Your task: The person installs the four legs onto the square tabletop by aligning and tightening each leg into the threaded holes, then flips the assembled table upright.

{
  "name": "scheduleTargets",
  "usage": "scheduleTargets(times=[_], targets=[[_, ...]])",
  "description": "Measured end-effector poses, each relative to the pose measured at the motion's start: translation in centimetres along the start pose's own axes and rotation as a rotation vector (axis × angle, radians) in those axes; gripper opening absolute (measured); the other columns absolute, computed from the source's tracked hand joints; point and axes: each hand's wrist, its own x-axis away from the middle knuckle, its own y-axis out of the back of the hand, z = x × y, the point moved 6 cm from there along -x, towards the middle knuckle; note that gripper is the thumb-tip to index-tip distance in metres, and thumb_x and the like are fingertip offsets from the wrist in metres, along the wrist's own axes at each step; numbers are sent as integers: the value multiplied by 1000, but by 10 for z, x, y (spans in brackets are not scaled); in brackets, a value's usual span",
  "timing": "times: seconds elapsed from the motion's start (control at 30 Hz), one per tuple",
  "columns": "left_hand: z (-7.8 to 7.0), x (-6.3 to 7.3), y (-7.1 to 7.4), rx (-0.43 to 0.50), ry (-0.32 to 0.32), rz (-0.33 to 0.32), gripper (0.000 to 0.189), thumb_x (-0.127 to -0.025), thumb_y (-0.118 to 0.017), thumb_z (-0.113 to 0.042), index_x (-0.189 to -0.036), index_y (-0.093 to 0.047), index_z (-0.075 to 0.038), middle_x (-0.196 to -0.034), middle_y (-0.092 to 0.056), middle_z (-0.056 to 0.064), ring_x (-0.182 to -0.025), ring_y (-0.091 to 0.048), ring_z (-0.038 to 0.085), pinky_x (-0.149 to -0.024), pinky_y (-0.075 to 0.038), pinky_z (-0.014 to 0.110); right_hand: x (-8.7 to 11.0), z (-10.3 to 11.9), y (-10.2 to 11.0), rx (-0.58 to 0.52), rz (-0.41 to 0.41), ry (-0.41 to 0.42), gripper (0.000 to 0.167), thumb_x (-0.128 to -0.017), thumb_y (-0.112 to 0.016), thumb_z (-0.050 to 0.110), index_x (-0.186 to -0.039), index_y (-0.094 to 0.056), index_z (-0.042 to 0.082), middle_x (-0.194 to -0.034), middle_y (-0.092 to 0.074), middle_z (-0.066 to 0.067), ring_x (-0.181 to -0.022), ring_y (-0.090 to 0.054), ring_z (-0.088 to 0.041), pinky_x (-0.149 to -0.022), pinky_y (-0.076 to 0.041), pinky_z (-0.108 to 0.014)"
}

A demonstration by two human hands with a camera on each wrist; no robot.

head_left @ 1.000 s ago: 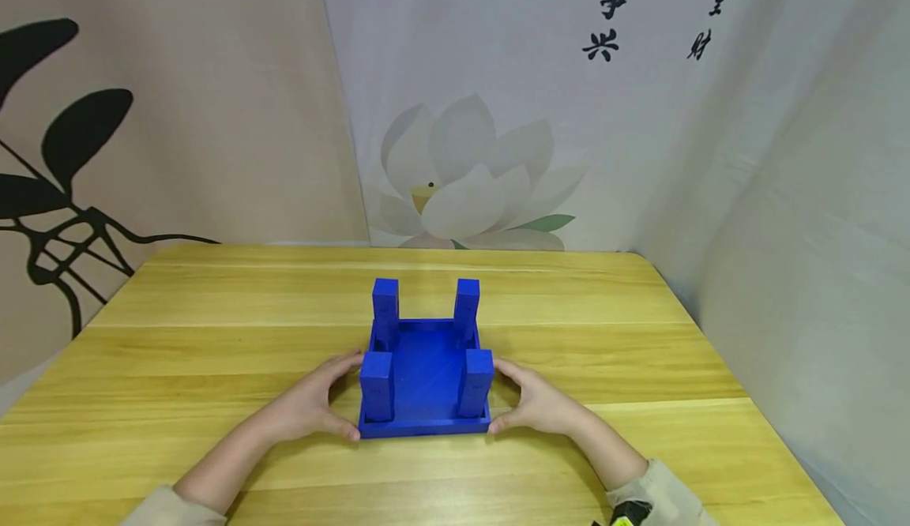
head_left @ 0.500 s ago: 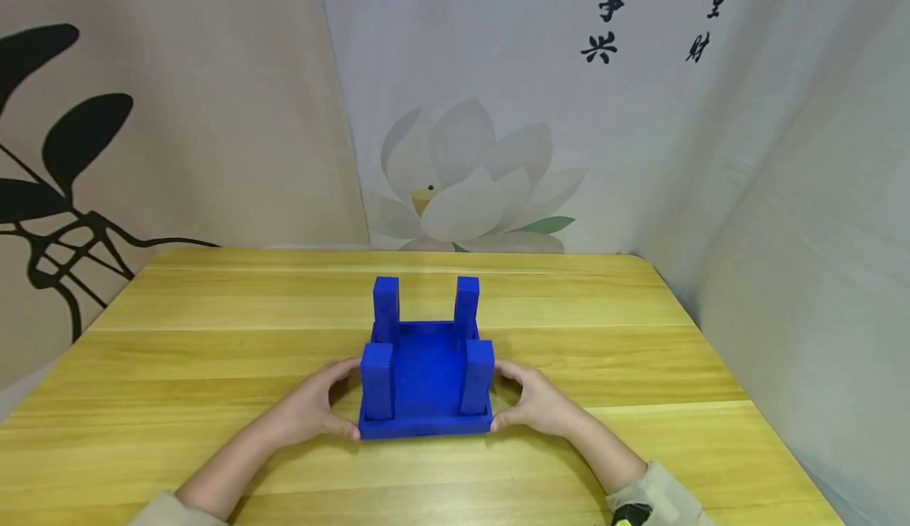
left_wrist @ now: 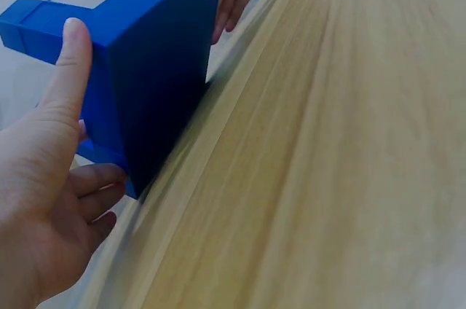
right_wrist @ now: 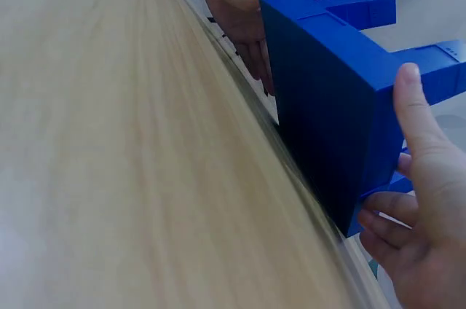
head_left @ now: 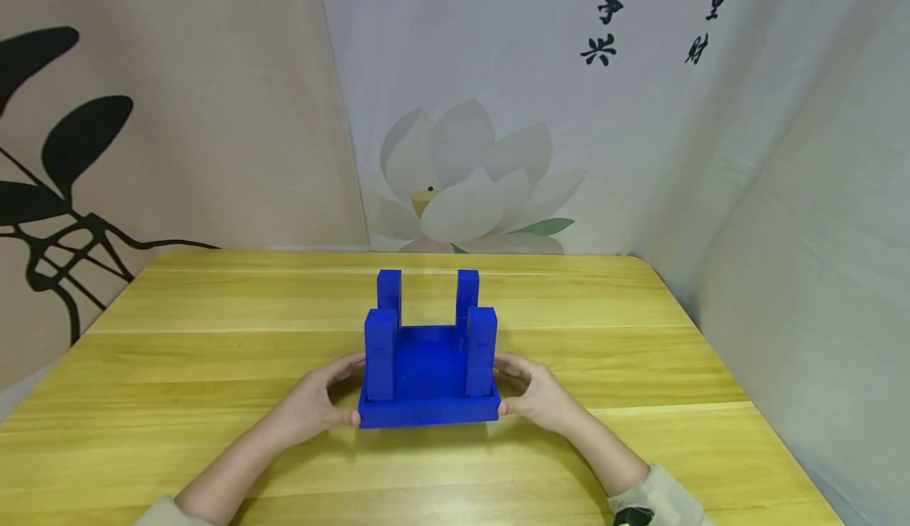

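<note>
In the head view a blue, shallow tray with corner posts (head_left: 430, 364) is at the middle of the table, posts pointing up, like a small upturned table. Its near edge is tipped up, with a shadow under it. My left hand (head_left: 313, 403) grips its left side, thumb at the near corner and fingers farther back. On the opposite side my right hand (head_left: 543, 396) holds it the same way. Both wrist views show the flat underside of the blue tray (left_wrist: 164, 76) facing the table, with the thumb of my right hand (right_wrist: 437, 192) against the rim.
A wooden table (head_left: 178, 336) lies beneath, its far edge meeting a curtain (head_left: 483, 52) printed with a lotus, dark leaves and black characters. Another pale curtain (head_left: 817, 218) hangs along the right side.
The near edge of the blue tray has risen off the table, so its front wall shows more and its posts appear higher. Both hands have kept their hold and lifted slightly with it.
</note>
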Motion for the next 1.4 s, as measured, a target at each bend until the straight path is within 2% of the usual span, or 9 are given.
scheduleTargets(times=[0.17,0.27,0.5,0.67,0.77,0.93,1.03,1.17,1.4], targets=[[-7,0,1,17,8,-25,95,-70,-68,-56,-139,-43,4,-130,-55,22,-121,-46,46,-97,-31,67,0,5,1,-61,-35,32,103,-71,-62,65,-134,-43,-14,-125,-54,-31,-116,-50,-48,-96,-39,-59],[-14,1,3,14,21,-38,90,-74,-67,-53,-139,-43,5,-130,-55,23,-119,-48,46,-94,-36,66,1,11,2,-91,-40,60,100,-76,-61,63,-133,-41,-17,-122,-54,-35,-112,-52,-51,-94,-41,-59],[-26,2,4,93,1,-47,90,-80,-61,-58,-137,-43,9,-127,-53,32,-117,-47,52,-89,-44,61,1,22,4,-53,-53,67,92,-83,-54,63,-131,-45,-15,-122,-55,-32,-110,-55,-45,-91,-48,-34],[-33,2,6,109,16,-70,81,-85,-61,-50,-134,-44,12,-123,-55,32,-114,-52,48,-87,-49,51,2,30,4,-98,-43,53,85,-89,-53,57,-130,-44,-17,-124,-53,-35,-111,-56,-43,-89,-50,-34],[-37,3,6,98,43,-87,73,-89,-61,-44,-133,-45,14,-121,-57,31,-111,-56,44,-84,-52,43,2,34,5,-64,-63,39,81,-92,-51,54,-129,-45,-17,-122,-54,-34,-106,-60,-40,-87,-51,-33],[-44,3,7,48,73,-109,76,-94,-50,-52,-133,-46,13,-115,-61,27,-103,-62,36,-81,-54,38,3,43,7,46,-116,4,81,-93,-45,57,-127,-49,-15,-118,-59,-29,-101,-63,-34,-84,-51,-31],[-50,3,8,31,96,-120,69,-98,-47,-46,-133,-45,14,-110,-64,24,-99,-63,34,-82,-53,41,3,48,7,48,-135,-16,81,-93,-43,57,-127,-50,-16,-114,-62,-28,-98,-65,-32,-82,-53,-38],[-56,4,8,35,183,-143,53,-102,-48,-29,-132,-45,15,-109,-65,22,-98,-63,32,-83,-51,45,3,54,7,-2,-157,-23,77,-96,-41,52,-124,-51,-18,-108,-64,-28,-92,-65,-36,-78,-54,-48],[-65,4,7,61,281,-154,54,-103,-44,-29,-130,-45,17,-102,-68,19,-96,-65,33,-91,-45,56,5,62,7,-47,-213,-82,66,-101,-39,43,-120,-54,-18,-103,-66,-28,-89,-62,-50,-73,-56,-43]])
